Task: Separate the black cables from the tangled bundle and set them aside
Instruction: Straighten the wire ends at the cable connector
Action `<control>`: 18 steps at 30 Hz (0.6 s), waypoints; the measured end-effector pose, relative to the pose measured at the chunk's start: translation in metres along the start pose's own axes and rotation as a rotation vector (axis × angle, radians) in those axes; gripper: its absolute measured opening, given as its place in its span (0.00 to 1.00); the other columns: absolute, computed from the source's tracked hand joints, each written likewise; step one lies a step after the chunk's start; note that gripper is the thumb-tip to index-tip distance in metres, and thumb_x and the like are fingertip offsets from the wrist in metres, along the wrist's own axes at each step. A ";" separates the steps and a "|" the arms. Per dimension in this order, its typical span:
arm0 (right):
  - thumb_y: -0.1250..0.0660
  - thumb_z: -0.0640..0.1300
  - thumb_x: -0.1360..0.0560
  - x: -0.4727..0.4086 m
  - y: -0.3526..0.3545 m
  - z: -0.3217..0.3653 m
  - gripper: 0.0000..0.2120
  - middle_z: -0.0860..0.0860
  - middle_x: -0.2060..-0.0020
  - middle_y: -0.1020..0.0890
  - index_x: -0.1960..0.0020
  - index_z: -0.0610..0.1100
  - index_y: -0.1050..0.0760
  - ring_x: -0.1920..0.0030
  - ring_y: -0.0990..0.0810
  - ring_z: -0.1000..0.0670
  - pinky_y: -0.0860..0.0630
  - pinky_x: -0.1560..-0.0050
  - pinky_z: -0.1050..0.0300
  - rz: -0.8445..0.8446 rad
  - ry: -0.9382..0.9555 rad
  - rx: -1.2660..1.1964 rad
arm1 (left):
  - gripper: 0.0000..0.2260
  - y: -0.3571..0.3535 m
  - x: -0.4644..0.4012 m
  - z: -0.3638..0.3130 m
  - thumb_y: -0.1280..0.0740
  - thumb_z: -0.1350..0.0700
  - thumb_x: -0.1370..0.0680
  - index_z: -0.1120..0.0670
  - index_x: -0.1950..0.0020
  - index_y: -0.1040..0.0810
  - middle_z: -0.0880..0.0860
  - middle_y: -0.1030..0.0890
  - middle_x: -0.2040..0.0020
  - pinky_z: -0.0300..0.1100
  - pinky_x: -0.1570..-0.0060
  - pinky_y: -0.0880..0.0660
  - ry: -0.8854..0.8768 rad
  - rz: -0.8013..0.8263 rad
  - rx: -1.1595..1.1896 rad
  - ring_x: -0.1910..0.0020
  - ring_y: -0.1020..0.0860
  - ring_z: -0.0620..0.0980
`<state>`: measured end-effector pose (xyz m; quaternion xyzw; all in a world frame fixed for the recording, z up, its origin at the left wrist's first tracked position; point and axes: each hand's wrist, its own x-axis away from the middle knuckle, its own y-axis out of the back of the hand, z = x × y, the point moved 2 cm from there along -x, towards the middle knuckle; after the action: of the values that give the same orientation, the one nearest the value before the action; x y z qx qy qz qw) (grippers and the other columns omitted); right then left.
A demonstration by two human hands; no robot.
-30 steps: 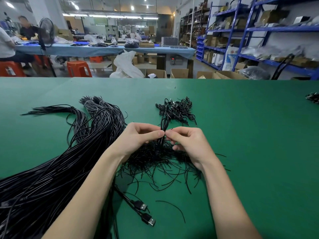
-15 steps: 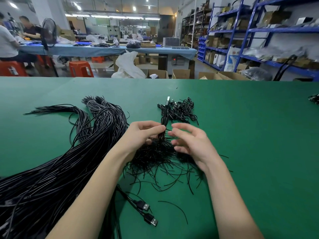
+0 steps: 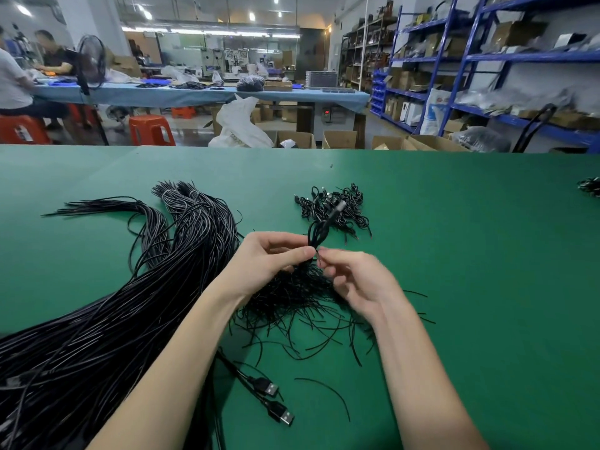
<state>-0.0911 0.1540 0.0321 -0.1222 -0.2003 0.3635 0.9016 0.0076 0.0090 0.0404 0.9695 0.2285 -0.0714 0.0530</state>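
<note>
The left hand (image 3: pixel 266 261) pinches a small sheaf of black cables (image 3: pixel 319 230) between thumb and forefinger; the sheaf rises out of the pinch and leans away toward the far side of the green table (image 3: pixel 470 254), its tip blurred. The right hand (image 3: pixel 360 280) sits just beside that pinch, fingers curled, fingertips (image 3: pixel 324 254) close on a thin strand at the same spot; motion blur leaves the exact hold hard to read. Directly under both hands lies the tangled bundle (image 3: pixel 292 303), a mat of short thin black wires spreading toward the near edge. Beyond the hands rests a small heap of short cables (image 3: pixel 334 206) with plugs. To the left, a long thick cable bundle (image 3: pixel 130 303) sweeps down and is cut off by the frame's lower left corner. 2 USB plugs (image 3: pixel 276 404) lie near the left forearm. At the far right edge a dark clump (image 3: pixel 589 186) is cropped. No writing is legible anywhere.
</note>
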 end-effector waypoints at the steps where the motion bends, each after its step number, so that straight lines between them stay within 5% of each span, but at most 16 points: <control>1: 0.29 0.34 0.29 0.002 -0.003 -0.006 0.03 0.46 0.66 0.19 0.60 0.37 0.16 0.73 0.26 0.56 0.34 0.80 0.69 0.099 -0.175 -0.289 | 0.10 -0.001 0.000 -0.002 0.22 0.51 0.33 0.44 0.52 0.12 0.51 0.12 0.52 0.33 0.55 0.22 -0.047 0.007 0.002 0.54 0.15 0.43; 4: 0.28 0.36 0.30 0.004 -0.013 -0.015 0.02 0.47 0.66 0.20 0.58 0.38 0.18 0.74 0.27 0.57 0.35 0.81 0.70 0.236 -0.305 -0.610 | 0.10 0.000 -0.002 -0.005 0.22 0.51 0.33 0.46 0.53 0.12 0.51 0.12 0.53 0.32 0.55 0.22 -0.051 -0.006 0.020 0.54 0.15 0.44; 7: 0.26 0.39 0.26 0.001 -0.010 -0.007 0.03 0.50 0.62 0.15 0.52 0.43 0.17 0.71 0.24 0.57 0.31 0.76 0.69 0.112 0.003 -0.065 | 0.11 0.007 -0.003 -0.002 0.22 0.51 0.35 0.52 0.55 0.13 0.50 0.15 0.59 0.37 0.58 0.21 0.089 -0.015 0.137 0.62 0.18 0.44; 11: 0.23 0.40 0.26 0.004 0.001 0.009 0.06 0.51 0.58 0.12 0.51 0.49 0.14 0.67 0.20 0.54 0.26 0.71 0.63 0.007 0.418 0.463 | 0.18 0.005 0.001 0.001 0.22 0.52 0.34 0.57 0.47 0.15 0.60 0.23 0.52 0.58 0.35 0.24 0.225 0.031 0.245 0.53 0.26 0.55; 13: 0.20 0.43 0.28 0.006 0.002 0.013 0.04 0.51 0.61 0.13 0.54 0.50 0.13 0.68 0.20 0.54 0.26 0.71 0.62 -0.012 0.486 0.551 | 0.13 0.001 0.002 -0.001 0.22 0.52 0.34 0.54 0.51 0.14 0.59 0.20 0.51 0.58 0.33 0.28 0.254 0.067 0.272 0.55 0.25 0.55; 18: 0.18 0.53 0.34 0.012 -0.003 0.016 0.08 0.51 0.66 0.14 0.60 0.50 0.13 0.68 0.21 0.55 0.27 0.71 0.63 -0.032 0.501 0.571 | 0.09 0.005 0.001 0.000 0.21 0.52 0.34 0.50 0.56 0.14 0.51 0.20 0.58 0.42 0.54 0.20 0.230 0.110 0.242 0.66 0.23 0.46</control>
<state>-0.0887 0.1614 0.0509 0.0519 0.1338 0.3495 0.9259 0.0114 0.0048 0.0407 0.9816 0.1695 0.0161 -0.0866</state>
